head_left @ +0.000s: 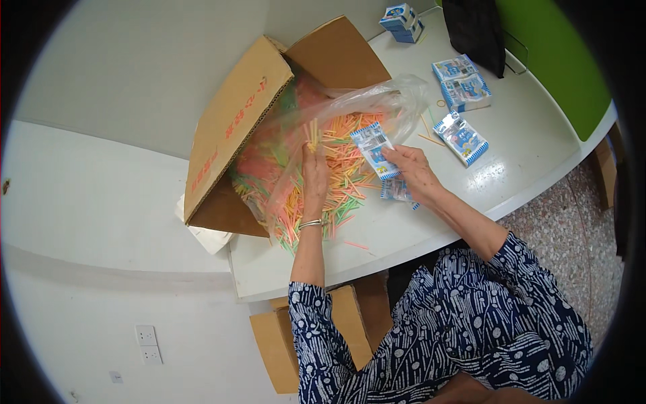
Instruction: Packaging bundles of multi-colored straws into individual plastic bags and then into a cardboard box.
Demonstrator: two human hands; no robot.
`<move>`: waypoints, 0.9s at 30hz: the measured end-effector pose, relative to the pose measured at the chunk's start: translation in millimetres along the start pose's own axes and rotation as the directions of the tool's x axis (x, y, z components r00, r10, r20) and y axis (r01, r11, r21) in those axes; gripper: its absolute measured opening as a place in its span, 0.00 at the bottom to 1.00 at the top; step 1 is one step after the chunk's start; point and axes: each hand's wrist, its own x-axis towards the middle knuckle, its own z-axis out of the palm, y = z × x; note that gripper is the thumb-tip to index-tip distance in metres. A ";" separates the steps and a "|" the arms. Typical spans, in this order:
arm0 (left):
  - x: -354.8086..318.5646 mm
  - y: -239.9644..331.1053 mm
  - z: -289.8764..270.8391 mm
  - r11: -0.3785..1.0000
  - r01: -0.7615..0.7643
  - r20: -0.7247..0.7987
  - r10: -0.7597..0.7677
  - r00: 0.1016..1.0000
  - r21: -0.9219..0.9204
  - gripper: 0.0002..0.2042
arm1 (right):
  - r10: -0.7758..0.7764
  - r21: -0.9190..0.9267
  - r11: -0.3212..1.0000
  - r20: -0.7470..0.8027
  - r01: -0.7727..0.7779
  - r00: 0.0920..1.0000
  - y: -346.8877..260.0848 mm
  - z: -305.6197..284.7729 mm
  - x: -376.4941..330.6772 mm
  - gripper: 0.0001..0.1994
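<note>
Thin pastel sticks [350, 145] in pink, orange, yellow and green spill in a heap from a clear plastic bag [397, 94] inside a tipped cardboard box [229, 128]. Over the heap my left hand [315, 180] is closed, with a few yellowish sticks [312, 133] standing up from its fingertips. My right hand [412, 170] grips a small blue-and-white packet [372, 145] by its right side, at the heap's right edge. Partly hidden beneath that hand, another such packet [396, 191] lies on the white table [404, 236].
Farther right on the table lie a single packet [461, 138] and packets in a stack [463, 82]. Another stack [402, 23] stands at the back, and a black bag [475, 34] sits against a green panel [552, 60]. Open cartons [350, 323] are below the front edge.
</note>
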 end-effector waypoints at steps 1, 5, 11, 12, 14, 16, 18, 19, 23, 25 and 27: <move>1.1 0.2 -0.7 0.973 0.075 -0.014 -0.080 0.997 -0.219 0.21 | 0.037 0.117 0.993 -0.052 -0.030 0.998 -1.3 9.7 0.1 0.12; 2.7 -3.6 2.5 0.592 0.223 0.048 -0.297 0.954 -0.775 0.18 | 0.038 0.373 0.928 -0.102 0.003 0.994 15.8 30.5 20.5 0.12; -12.6 8.6 29.0 0.153 0.197 0.150 -0.272 0.950 -0.968 0.14 | 0.146 0.614 0.789 -0.166 -0.013 0.975 41.2 68.5 45.4 0.11; -13.7 9.0 29.7 0.081 0.163 0.136 -0.266 0.954 -0.983 0.13 | 0.144 0.613 0.790 -0.164 -0.014 0.976 45.4 70.9 48.9 0.11; -20.4 8.9 31.7 0.009 0.118 0.111 -0.271 0.956 -0.993 0.12 | 0.141 0.723 0.690 -0.122 -0.010 0.982 55.4 78.2 53.2 0.12; -24.8 15.2 40.3 0.061 0.060 0.031 -0.390 0.920 -0.996 0.11 | 0.108 0.725 0.689 -0.105 0.002 0.989 61.4 79.4 54.2 0.12; -24.8 24.4 44.6 0.113 0.076 0.021 -0.422 0.906 -0.991 0.10 | 0.074 0.728 0.686 -0.097 0.020 0.993 63.0 76.7 55.2 0.12; -27.3 24.2 43.6 0.168 0.086 0.001 -0.452 0.892 -0.982 0.10 | 0.094 0.723 0.691 -0.102 0.008 0.990 62.8 79.5 52.9 0.12; -28.6 24.2 44.4 0.303 0.106 -0.064 -0.504 0.862 -0.947 0.11 | 0.111 0.707 0.707 -0.104 -0.005 0.988 61.6 84.7 48.1 0.12; -28.8 21.3 44.7 0.320 0.129 -0.048 -0.491 0.870 -0.938 0.11 | 0.107 0.697 0.717 -0.101 -0.006 0.989 59.9 83.5 44.9 0.12; -28.0 13.1 37.1 0.282 0.125 -0.021 -0.463 0.886 -0.951 0.10 | 0.104 0.687 0.726 -0.098 -0.009 0.990 56.4 83.3 42.7 0.11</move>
